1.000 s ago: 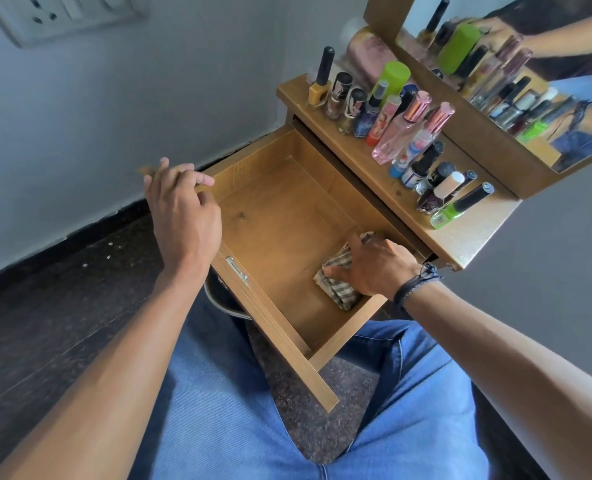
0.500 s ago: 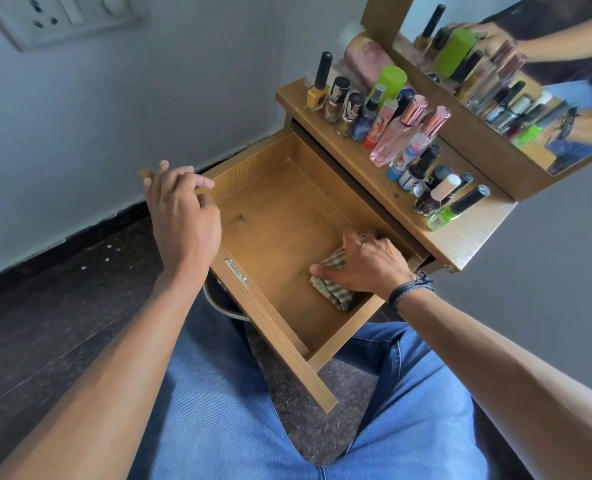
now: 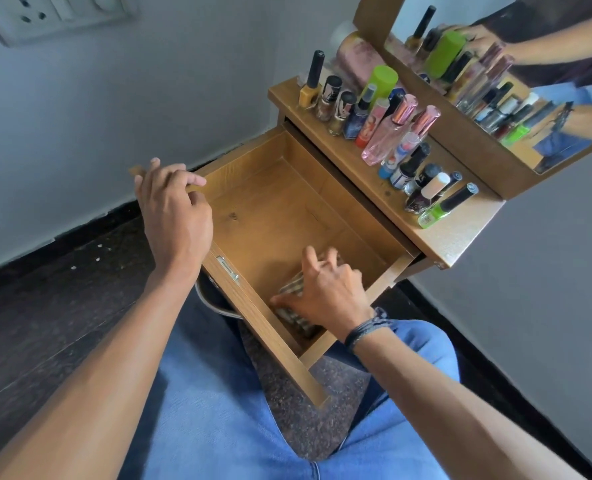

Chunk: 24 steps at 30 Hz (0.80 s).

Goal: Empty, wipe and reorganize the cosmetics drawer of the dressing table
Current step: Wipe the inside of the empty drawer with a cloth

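Down at the near right corner of the open drawer (image 3: 270,216), the right hand (image 3: 325,292) has its grip bunched round the checked cloth (image 3: 294,317), pressing it to the drawer floor. Meanwhile the left hand (image 3: 175,209) grips the drawer's left rim, and cosmetics bottles (image 3: 388,133) stand lined up on the bench (image 3: 455,237), far right.

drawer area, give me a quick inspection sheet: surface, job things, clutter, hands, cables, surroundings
surface: drawer pulled open, its wooden floor bare but for the checked cloth
job's things: checked cloth at the drawer's near end; bottles stand in a row on the tabletop
clutter: nothing seen
grippers: left hand grips the drawer's front corner; right hand grips the checked cloth
cables: nothing seen
surroundings: mirror, wall socket panel, dark floor
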Motion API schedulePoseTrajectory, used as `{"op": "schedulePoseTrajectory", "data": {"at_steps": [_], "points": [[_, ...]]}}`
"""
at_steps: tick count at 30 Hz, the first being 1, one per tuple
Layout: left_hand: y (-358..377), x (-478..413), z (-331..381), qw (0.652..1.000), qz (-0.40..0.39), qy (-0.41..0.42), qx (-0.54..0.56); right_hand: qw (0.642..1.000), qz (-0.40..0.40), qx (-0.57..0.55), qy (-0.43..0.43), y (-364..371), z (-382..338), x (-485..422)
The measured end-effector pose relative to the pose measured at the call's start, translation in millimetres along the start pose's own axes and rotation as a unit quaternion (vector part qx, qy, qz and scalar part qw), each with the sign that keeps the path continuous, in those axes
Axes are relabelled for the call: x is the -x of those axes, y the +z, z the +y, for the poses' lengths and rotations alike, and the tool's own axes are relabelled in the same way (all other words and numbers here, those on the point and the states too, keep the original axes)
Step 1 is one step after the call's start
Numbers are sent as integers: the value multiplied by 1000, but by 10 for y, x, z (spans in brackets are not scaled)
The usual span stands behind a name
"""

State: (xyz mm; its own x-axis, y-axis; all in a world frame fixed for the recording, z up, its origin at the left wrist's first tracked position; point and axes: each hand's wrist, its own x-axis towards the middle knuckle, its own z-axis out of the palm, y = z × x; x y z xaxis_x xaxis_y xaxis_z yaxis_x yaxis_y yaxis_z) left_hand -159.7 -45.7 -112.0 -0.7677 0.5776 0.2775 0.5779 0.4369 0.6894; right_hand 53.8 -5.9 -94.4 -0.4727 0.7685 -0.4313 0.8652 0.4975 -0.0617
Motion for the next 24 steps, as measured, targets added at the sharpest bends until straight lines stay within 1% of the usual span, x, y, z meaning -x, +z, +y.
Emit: {"op": "schedulePoseTrajectory", "data": {"at_steps": [3, 5, 8, 11, 15, 18, 22, 24], "points": [[1, -4, -2, 1000, 2, 1, 5, 999, 34, 33, -18, 90, -58, 91], [-3, -6, -4, 1000, 1, 3, 5, 998, 40, 40, -18, 101, -26, 97], [-4, -5, -1, 1000, 0, 5, 2, 999, 19, 36, 23, 17, 156, 9], [-1, -2, -4, 1000, -2, 6, 1, 997, 25, 33, 64, -121, 376, -125], [0, -7, -12, 1000, 0, 4, 0, 993, 36, 102, 51, -138, 406, -188], [-4, -5, -12, 1000, -1, 1, -3, 995, 15, 78, 67, -95, 364, -188], [2, -4, -8, 1000, -2, 3, -5, 991, -21, 121, 46, -76, 339, -209], [-1, -13, -11, 1000, -1, 4, -3, 994, -24, 83, 66, -97, 336, -233]]}}
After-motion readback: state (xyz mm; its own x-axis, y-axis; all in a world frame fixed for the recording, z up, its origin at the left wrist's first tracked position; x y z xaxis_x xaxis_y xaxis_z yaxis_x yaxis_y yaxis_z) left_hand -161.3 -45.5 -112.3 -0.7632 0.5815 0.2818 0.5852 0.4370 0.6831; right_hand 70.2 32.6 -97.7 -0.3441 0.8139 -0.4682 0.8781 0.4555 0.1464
